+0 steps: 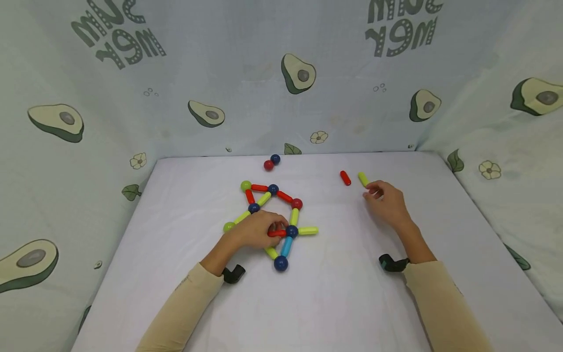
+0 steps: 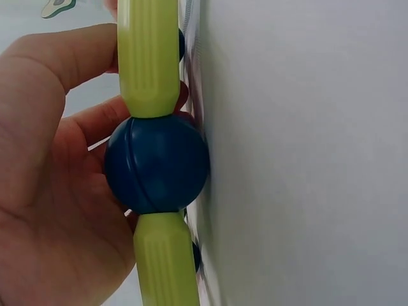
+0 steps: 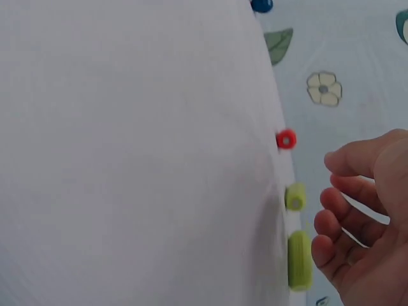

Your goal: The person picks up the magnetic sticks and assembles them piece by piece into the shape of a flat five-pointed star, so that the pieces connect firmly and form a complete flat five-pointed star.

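A frame of magnetic rods and balls lies on the white cloth. My left hand [image 1: 255, 229] reaches over its near part and pinches a red rod [image 1: 276, 234], whose end meets a blue ball [image 1: 292, 231]. In the left wrist view, another blue ball [image 2: 156, 166] joins two yellow-green rods [image 2: 150, 57] in front of the palm. My right hand [image 1: 387, 203] hovers at the far right with loosely bent fingers, holding nothing. Close to its fingertips lies a yellow-green rod [image 1: 362, 179]; a second yellow-green rod [image 3: 299, 261] shows only in the right wrist view.
A loose red rod [image 1: 345, 178] lies left of the right hand. Toward the back edge, a red ball [image 1: 269, 165] and a dark blue ball [image 1: 275, 159] sit together. Avocado-print cloth [image 1: 246, 73] rises behind the table [image 1: 343, 293].
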The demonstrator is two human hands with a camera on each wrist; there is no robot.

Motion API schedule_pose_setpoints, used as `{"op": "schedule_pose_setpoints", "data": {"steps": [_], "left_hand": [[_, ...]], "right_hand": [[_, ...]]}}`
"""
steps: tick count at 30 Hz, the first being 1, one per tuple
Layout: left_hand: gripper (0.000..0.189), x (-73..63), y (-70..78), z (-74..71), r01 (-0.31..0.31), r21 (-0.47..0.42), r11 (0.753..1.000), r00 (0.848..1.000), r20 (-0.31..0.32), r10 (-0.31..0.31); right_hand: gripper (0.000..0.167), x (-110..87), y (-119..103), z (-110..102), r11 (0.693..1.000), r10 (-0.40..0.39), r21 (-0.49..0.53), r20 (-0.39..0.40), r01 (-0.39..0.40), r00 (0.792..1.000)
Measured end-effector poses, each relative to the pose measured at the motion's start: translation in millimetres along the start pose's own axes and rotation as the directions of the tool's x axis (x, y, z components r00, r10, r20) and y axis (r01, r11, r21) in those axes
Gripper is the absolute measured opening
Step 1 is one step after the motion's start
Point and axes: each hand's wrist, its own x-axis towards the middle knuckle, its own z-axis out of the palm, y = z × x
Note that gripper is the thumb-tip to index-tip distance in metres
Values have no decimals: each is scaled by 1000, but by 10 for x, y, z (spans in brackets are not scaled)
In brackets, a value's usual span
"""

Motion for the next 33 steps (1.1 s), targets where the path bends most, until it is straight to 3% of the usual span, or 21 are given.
{"op": "schedule_pose_setpoints", "data": {"steps": [7, 12, 17, 20, 25, 29, 33], "left_hand": [[41, -1, 16, 13, -7, 36, 999, 1000, -6, 7], [40, 2, 15, 16, -3, 37, 999, 1000, -9, 3], [39, 3, 11, 22, 2, 26, 1000, 1000, -6, -2], [38, 11, 16, 25, 7, 32, 999, 1000, -9, -7], [39, 22, 30, 31, 12, 28, 1000, 1000, -8, -12], [38, 29, 32, 40, 11, 27, 1000, 1000, -9, -11], [38, 19, 39, 28, 3, 28, 1000, 1000, -14, -2]], "right_hand": [[42, 159, 366, -208, 996, 70, -44, -81, -73, 994], [53, 195, 492, -239, 991, 76, -104, -34, -79, 997], [46, 189, 537, -231, 988, 83, -133, 29, -78, 996], [42, 156, 527, -237, 991, 83, -112, 36, -78, 996], [44, 32, 459, -234, 995, 78, -62, -23, -79, 997], [43, -109, 258, -175, 998, 59, -20, -23, -59, 998], [37, -200, -26, -10, 1000, 4, 5, 33, -4, 999]]}}
